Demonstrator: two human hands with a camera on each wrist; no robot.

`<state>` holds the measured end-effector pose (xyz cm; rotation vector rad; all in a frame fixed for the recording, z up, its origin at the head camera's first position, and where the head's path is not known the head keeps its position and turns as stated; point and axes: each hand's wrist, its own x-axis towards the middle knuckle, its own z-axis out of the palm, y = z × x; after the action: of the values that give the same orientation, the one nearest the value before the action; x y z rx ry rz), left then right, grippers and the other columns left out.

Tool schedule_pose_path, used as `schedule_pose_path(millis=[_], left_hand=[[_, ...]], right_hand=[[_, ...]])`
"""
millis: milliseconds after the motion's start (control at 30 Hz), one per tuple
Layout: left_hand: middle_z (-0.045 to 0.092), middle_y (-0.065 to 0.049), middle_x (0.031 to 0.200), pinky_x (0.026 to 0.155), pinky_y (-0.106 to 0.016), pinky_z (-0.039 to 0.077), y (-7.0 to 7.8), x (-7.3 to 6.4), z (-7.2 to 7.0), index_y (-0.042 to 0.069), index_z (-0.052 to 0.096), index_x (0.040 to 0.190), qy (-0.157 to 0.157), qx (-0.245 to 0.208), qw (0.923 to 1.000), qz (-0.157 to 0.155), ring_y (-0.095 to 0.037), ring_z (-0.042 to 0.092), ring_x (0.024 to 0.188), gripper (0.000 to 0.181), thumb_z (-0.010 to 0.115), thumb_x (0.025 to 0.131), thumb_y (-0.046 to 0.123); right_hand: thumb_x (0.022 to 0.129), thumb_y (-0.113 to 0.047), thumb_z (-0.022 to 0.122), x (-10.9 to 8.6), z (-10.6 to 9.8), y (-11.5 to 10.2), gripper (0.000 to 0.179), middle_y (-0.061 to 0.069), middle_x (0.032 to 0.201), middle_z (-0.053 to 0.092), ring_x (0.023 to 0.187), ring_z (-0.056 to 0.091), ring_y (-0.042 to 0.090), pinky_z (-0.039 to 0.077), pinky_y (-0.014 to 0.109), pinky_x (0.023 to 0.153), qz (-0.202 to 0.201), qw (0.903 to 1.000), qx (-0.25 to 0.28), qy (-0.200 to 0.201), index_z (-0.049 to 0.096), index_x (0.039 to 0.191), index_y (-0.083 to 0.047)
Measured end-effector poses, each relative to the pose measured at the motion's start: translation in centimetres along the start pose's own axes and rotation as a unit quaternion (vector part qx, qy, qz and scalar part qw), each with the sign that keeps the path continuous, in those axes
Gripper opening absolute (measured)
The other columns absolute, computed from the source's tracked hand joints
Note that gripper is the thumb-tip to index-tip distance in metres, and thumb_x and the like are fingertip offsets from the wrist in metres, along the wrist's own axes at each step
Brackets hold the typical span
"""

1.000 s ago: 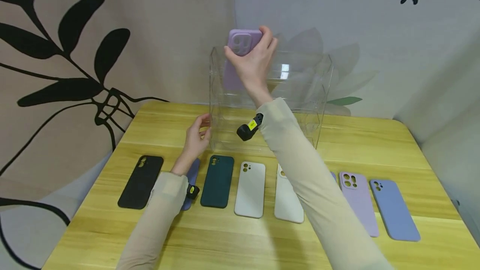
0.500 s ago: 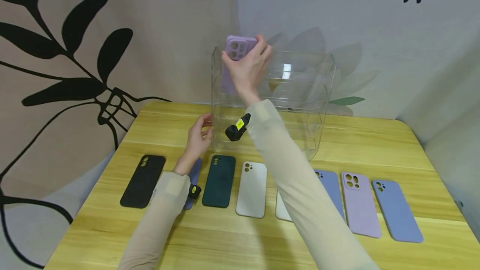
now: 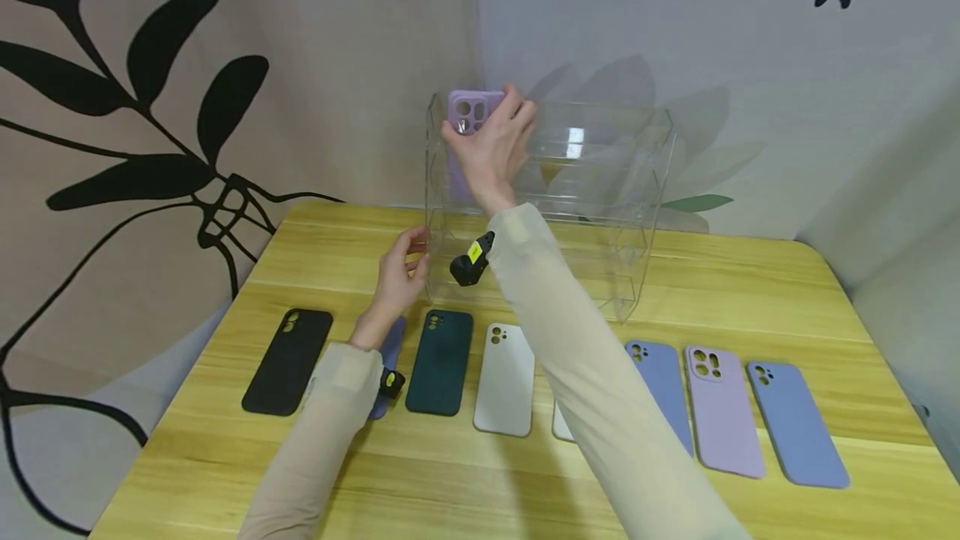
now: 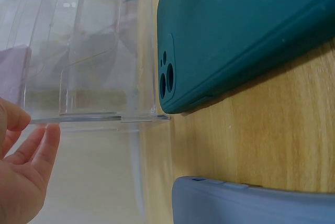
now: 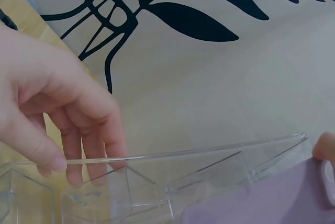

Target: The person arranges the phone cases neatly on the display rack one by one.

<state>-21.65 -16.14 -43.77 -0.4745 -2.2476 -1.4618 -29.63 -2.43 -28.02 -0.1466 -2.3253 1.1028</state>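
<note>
A light purple phone case (image 3: pixel 460 177) with camera cutouts stands upright at the left end of a clear acrylic display stand (image 3: pixel 600 190). My right hand (image 3: pixel 491 148) grips it near the top, thumb on the left edge and fingers on the right. In the right wrist view, the phone case (image 5: pixel 256 198) sits behind the clear side panel, largely out of frame. My left hand (image 3: pixel 399 277) pinches the stand's left side edge between thumb and fingers. Close to that hand in the left wrist view are a dark green phone case (image 4: pixel 235 41) and a blue-grey phone case (image 4: pixel 235 203).
Along the wooden table (image 3: pixel 420 482) lies a row of phone cases: black (image 3: pixel 288 361), dark green (image 3: pixel 440 363), white (image 3: pixel 502 382), blue (image 3: pixel 663 390), purple (image 3: pixel 723 411) and another blue (image 3: pixel 798 423). My right sleeve partly covers a second white one. Behind the stand is a patterned wall.
The purple phone case has come down into the stand with my right hand, shifting a little left at first. My left hand stays on the stand's edge.
</note>
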Motion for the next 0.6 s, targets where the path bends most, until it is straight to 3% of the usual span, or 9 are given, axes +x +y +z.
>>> schedule_pose_path(millis=[200,467,600], left_hand=[[0.056,-0.028,0.115,0.076,-0.051,0.054,0.2,0.0,0.1,-0.011,0.049,0.124,0.002,0.004,1.0000,-0.002,-0.041,0.058,0.101,0.037,0.053,0.087,-0.013],[0.055,-0.028,0.117,0.078,-0.051,0.053,0.2,0.0,0.3,-0.010,0.048,0.126,-0.002,-0.002,0.9999,-0.012,-0.041,0.057,0.102,0.039,0.052,0.087,-0.013],[0.055,-0.026,0.118,0.078,-0.050,0.054,0.2,0.0,0.3,-0.010,0.048,0.126,-0.006,0.005,0.9999,-0.014,-0.039,0.058,0.103,0.039,0.051,0.088,-0.012]], right_hand=[[0.068,-0.043,0.079,0.0,0.2,0.1,0.089,0.009,0.121,0.039,0.108,0.043,0.020,0.051,0.034,0.071,-0.015,0.9996,-0.022,-0.007,0.033,0.136,-0.010],[0.070,-0.040,0.079,0.3,0.4,0.8,0.089,0.009,0.121,0.038,0.107,0.042,0.020,0.051,0.031,0.071,-0.025,0.9993,-0.029,-0.003,0.031,0.139,-0.010],[0.072,-0.040,0.078,0.3,0.2,1.1,0.093,0.009,0.128,0.037,0.114,0.041,0.021,0.049,0.033,0.079,-0.039,0.9985,-0.035,-0.013,0.027,0.143,-0.010]])
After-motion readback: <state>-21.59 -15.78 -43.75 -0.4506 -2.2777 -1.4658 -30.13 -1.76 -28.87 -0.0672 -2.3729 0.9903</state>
